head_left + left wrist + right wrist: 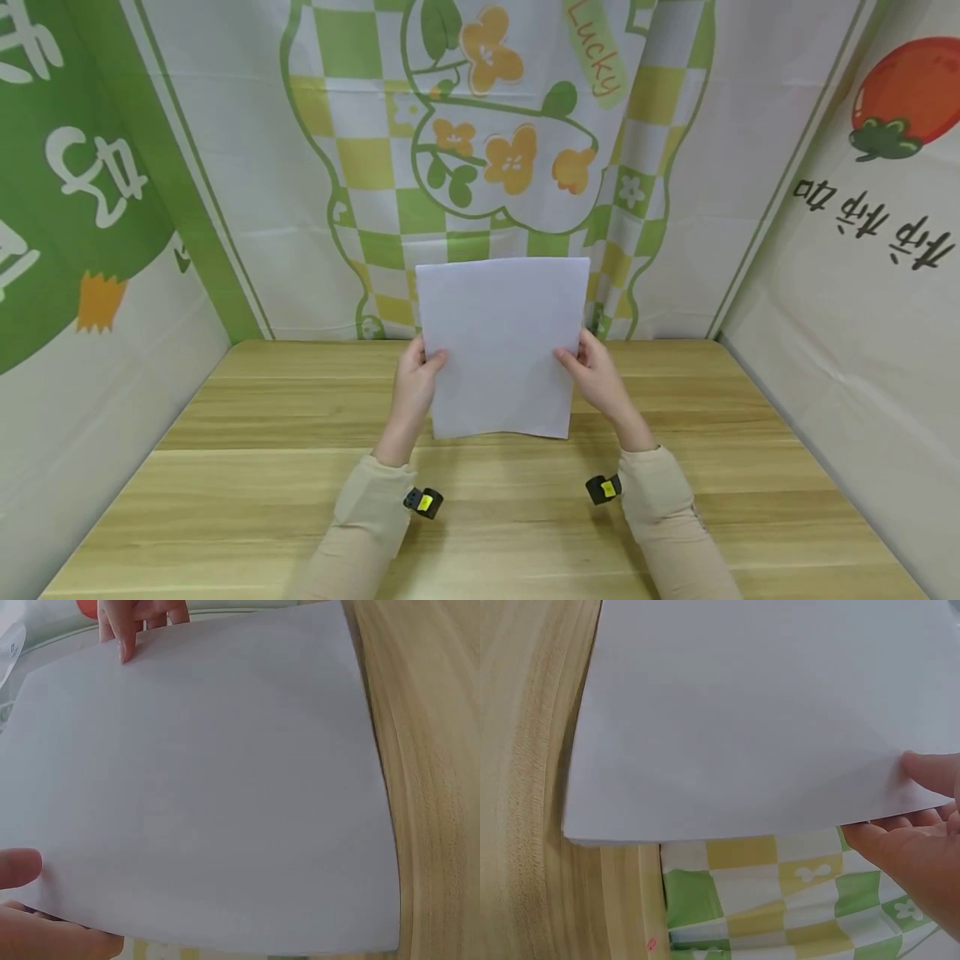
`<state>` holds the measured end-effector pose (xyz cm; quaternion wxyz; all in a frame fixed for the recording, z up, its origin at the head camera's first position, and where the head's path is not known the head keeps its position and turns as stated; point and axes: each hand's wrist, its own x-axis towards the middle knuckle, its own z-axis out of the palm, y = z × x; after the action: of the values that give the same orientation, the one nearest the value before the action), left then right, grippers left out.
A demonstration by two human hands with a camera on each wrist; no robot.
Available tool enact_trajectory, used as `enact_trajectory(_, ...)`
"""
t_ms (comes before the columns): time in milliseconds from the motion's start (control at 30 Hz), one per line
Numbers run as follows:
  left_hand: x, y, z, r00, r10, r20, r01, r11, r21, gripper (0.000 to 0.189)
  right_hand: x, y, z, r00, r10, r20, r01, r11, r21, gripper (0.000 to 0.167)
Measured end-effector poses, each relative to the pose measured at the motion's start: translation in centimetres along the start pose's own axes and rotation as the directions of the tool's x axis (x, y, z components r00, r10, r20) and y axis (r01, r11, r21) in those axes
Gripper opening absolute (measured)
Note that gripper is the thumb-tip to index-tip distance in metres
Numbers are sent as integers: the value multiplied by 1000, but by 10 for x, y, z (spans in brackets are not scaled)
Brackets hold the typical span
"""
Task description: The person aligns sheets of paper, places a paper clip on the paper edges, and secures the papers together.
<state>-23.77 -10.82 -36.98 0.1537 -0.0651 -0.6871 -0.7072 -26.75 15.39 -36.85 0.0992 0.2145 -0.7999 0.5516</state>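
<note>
Blank white paper [501, 350] is held up over the table, its face toward the head camera. My left hand [415, 379] pinches the left edge, thumb on the front and fingers behind. On the opposite edge my right hand [597, 379] grips it the same way. The right wrist view shows slightly layered edges at one corner of the paper [735, 720], like several sheets together. In the left wrist view the paper [210, 780] spans the space between both hands, and the fingers behind it are partly hidden.
A wooden table [300, 500] lies beneath the hands. Behind it hangs a green-and-yellow checked curtain [367, 167] with flowers, and printed cloth walls [825, 350] stand at both sides. Each forearm wears a black strap [598, 490] with a yellow mark.
</note>
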Motion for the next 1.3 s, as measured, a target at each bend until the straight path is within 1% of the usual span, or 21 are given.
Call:
enact_trajectory(167, 1, -1, 0, 1000, -17, -4, 17, 1000, -3, 33, -1, 3, 0, 1000, 1, -17, 0, 998, 62, 44)
enact_trajectory(267, 1, -1, 0, 1000, -17, -6, 17, 1000, -3, 33, -1, 4, 0, 1000, -4, -21, 6, 996, 94, 43)
enact_trajectory(400, 0, -2, -1, 1000, -14, 5, 14, 1000, -2, 34, -1, 3, 0, 1000, -12, -13, 13, 994, 110, 43)
enact_trajectory(467, 1, -3, -2, 1000, -22, 6, 22, 1000, -3, 33, -1, 3, 0, 1000, -10, -11, 11, 993, 114, 43)
enact_trajectory(567, 2, -5, -3, 999, -32, -9, 32, 999, -2, 31, -2, 4, -1, 1000, -8, -15, 10, 994, 111, 41)
enact_trajectory(733, 5, -7, -4, 999, -19, -27, 20, 1000, 22, 24, -2, 5, -4, 1000, -7, -25, 10, 994, 106, 37)
enact_trajectory(900, 5, -7, -6, 1000, -12, -18, 13, 999, 36, 23, -4, 6, -6, 1000, -9, -14, 11, 995, 101, 34)
enact_trajectory(1033, 4, -6, -7, 1000, -24, -8, 24, 999, 47, 23, -6, 8, -8, 1000, -2, -2, 3, 996, 87, 31)
enact_trajectory(1133, 4, -7, -8, 999, -33, 3, 33, 998, 57, 23, -7, 9, -10, 1000, 7, 10, -8, 997, 77, 32)
enact_trajectory(1300, 5, -9, -10, 1000, -17, 6, 17, 998, 57, 22, -9, 11, -13, 999, 22, 25, -23, 999, 47, 33)
